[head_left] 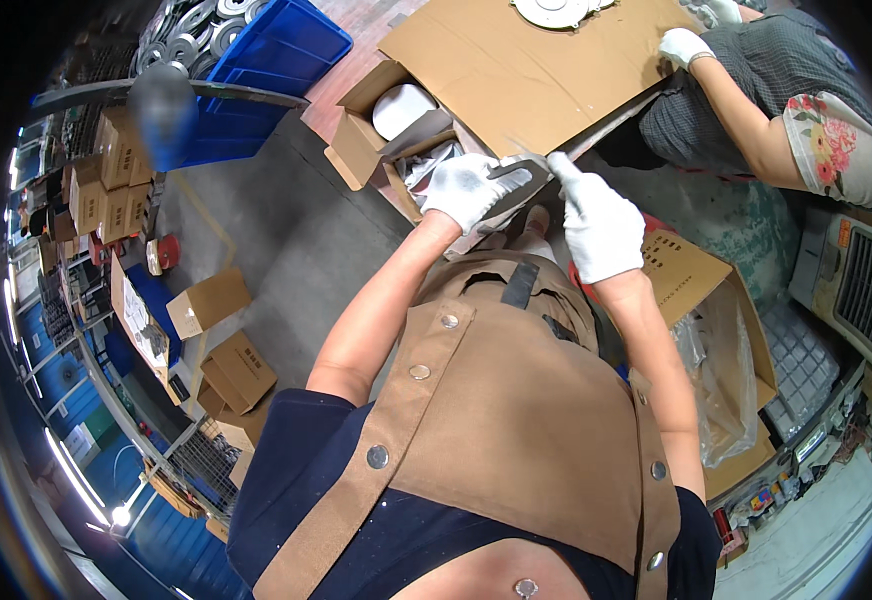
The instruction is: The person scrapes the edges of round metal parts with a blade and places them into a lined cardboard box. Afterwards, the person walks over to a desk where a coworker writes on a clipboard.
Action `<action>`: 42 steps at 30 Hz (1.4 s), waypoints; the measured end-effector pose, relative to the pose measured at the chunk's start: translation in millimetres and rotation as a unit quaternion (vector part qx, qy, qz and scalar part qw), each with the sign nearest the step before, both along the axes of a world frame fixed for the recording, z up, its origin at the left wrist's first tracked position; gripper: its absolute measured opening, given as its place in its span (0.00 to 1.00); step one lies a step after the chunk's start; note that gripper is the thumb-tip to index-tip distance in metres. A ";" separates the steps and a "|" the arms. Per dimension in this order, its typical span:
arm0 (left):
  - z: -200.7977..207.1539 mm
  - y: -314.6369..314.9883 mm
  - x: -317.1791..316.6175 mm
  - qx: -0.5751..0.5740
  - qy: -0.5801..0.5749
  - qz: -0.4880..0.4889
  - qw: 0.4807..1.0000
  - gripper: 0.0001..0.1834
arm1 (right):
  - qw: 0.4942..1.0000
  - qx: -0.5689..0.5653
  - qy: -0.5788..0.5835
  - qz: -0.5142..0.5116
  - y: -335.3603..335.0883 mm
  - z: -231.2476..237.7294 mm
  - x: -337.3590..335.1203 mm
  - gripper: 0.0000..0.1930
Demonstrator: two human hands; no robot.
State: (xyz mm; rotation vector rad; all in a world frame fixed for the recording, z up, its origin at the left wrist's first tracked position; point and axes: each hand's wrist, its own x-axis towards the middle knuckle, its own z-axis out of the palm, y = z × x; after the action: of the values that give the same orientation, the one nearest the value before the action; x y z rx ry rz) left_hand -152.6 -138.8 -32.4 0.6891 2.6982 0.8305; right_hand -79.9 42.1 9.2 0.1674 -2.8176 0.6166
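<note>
My left hand (468, 190), in a white glove, is closed on a dark grey, curved flat part (516, 196) in front of the work table. Its exact kind cannot be made out. My right hand (601, 228), also gloved in white, is closed just to the right of that part. A thin, pale, blurred tool (534, 153) reaches from its fingertips toward the left hand; I cannot tell what kind it is. Just beyond my left hand stands an open carton (390, 178) holding grey and white pieces.
Cardboard (516, 75) covers the table, with a round silver metal part (559, 8) at its far edge. A co-worker's gloved hand (684, 47) rests at the right. Left is a blue bin (266, 80) near metal rings; at lower right, a plastic-lined carton (721, 370).
</note>
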 end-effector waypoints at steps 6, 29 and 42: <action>-12.2 7.7 2.1 -0.050 0.025 0.056 0.997 0.18 | 0.998 0.048 -0.018 0.025 -12.0 10.1 12.1 0.22; 2.3 -19.5 -6.5 0.380 -0.254 0.153 0.876 0.11 | 0.851 -0.458 -0.165 -0.196 60.1 -56.3 -21.8 0.20; -21.9 -31.5 -11.7 0.576 -0.343 0.172 0.721 0.26 | 0.685 -0.654 -0.273 -0.167 23.9 4.3 -14.1 0.13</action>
State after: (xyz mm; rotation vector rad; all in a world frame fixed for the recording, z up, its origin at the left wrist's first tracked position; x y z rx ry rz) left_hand -164.3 -170.3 -54.3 -0.0512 1.3895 2.3196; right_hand -94.0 66.0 13.5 -0.8842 -1.9153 2.6050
